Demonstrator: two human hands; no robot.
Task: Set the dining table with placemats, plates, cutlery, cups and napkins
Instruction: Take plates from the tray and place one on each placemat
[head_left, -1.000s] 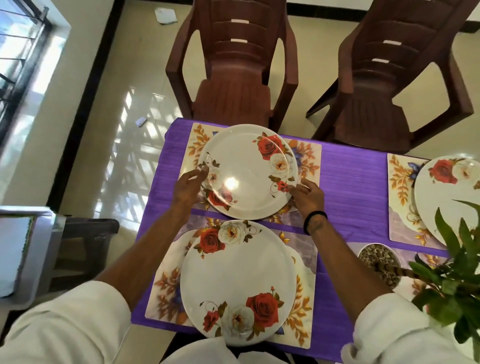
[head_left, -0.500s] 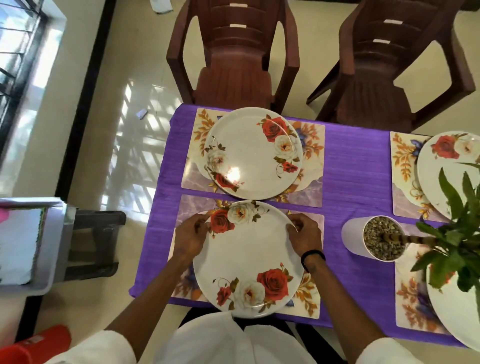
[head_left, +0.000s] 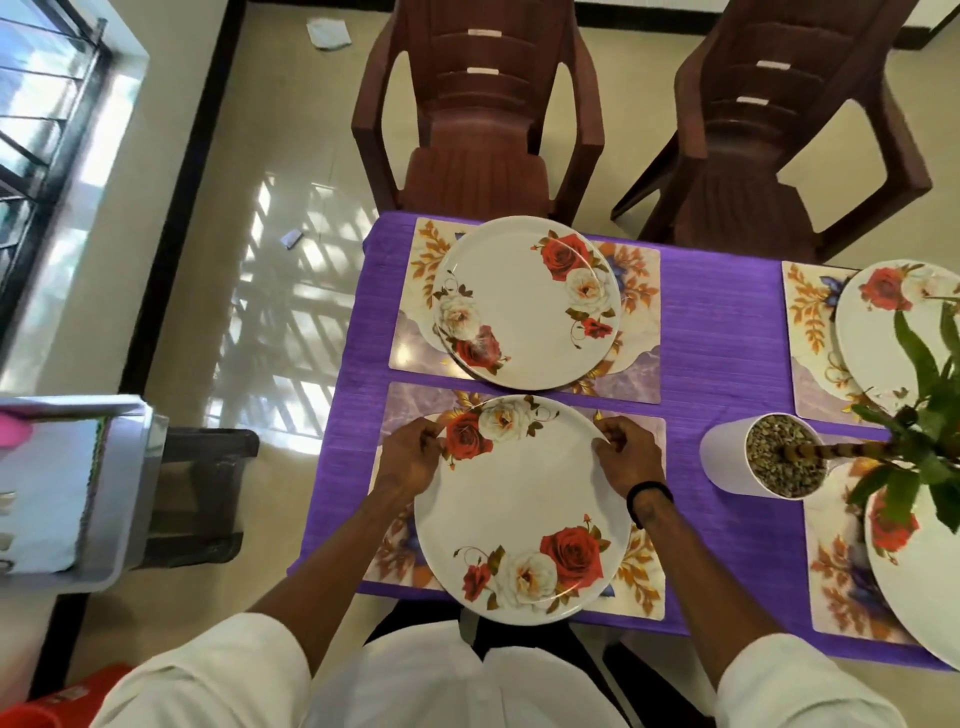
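A white plate with red and white roses (head_left: 519, 509) lies on the near floral placemat (head_left: 644, 587) on the purple tablecloth (head_left: 727, 353). My left hand (head_left: 410, 457) grips its left rim and my right hand (head_left: 628, 460) grips its right rim. A second rose plate (head_left: 527, 301) rests on the far placemat (head_left: 639, 374) just beyond. Two more plates (head_left: 878, 322) (head_left: 919, 587) sit on placemats at the right edge, partly cut off.
A white pot of pebbles (head_left: 769, 457) with a leafy plant (head_left: 924, 415) stands right of my right hand. Two brown plastic chairs (head_left: 478, 119) (head_left: 769, 145) face the far side. A grey bin (head_left: 62, 488) on a dark stool (head_left: 202, 493) stands at left.
My hands left the far plate and came back to the near plate, now gripping its two sides. The view has shifted so the table sits lower and further right.
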